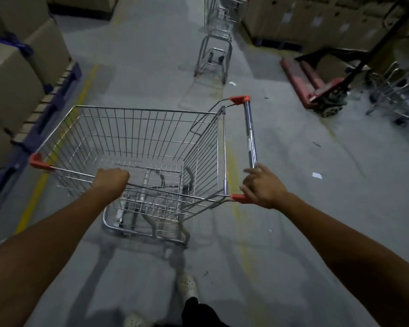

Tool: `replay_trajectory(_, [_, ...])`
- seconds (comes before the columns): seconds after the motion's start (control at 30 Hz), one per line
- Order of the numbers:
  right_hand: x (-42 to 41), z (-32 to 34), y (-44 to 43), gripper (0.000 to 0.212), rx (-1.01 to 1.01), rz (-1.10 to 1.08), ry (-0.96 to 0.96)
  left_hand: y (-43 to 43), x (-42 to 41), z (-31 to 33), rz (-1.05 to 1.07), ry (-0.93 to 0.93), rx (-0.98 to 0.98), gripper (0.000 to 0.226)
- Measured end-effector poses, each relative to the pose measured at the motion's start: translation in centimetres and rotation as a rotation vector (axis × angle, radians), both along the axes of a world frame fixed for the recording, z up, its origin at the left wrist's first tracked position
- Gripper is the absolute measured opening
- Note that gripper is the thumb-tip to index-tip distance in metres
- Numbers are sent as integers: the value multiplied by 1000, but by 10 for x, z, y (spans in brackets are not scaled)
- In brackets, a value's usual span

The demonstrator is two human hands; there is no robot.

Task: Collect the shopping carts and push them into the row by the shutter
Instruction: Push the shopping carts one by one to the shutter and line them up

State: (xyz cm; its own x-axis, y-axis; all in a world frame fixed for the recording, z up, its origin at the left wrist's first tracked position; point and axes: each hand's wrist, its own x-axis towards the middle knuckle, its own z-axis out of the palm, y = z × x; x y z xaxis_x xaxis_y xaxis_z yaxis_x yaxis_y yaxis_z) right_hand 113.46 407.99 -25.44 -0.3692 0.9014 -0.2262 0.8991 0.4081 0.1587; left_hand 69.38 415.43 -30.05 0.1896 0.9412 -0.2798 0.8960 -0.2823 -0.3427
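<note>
Shopping cart [137, 138] stands on the grey floor [151, 55] between the two hands, turned sideways to the person. The left hand [112, 179] grips the near rim wire of the basket with curled fingers. The right hand [262, 187] clasps the near orange corner cap where the handle bar [250, 133] ends.

Well beyond both hands, straight ahead, a row of nested carts [216, 36] waits with open floor before it. Far out past the right hand lies a red pallet jack [316, 83], forks flat on the ground. Outside the left hand, cardboard boxes [12, 76] sit stacked on a blue pallet [57, 90], with a yellow line [85, 86] painted alongside. A paper scrap [316, 175] lies just right of the right hand.

The cart's basket is empty, tapering, made of thin bright steel wire in a close grid. Its bar is polished chrome tube and its corner guards are orange plastic. A tubular base frame shows through the mesh.
</note>
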Motion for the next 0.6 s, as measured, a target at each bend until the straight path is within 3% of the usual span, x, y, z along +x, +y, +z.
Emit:
replay_trajectory(0.13, [-25,-15,-9,71,154,153,96,-4,34,15,-21,-101,-8,37])
replay_trajectory(0.27, [-60,-19,-23,86,193,173,149,-28,84,29,-74,-460,5,39])
replay_trajectory(0.5, [-150,-22,-58,58,207,5,351,-84,112,39,-91,-810,-55,35])
replay_trajectory(0.6, [-203,-25,-71,37,144,-88,459,-105,104,39,-39,-937,-71,35])
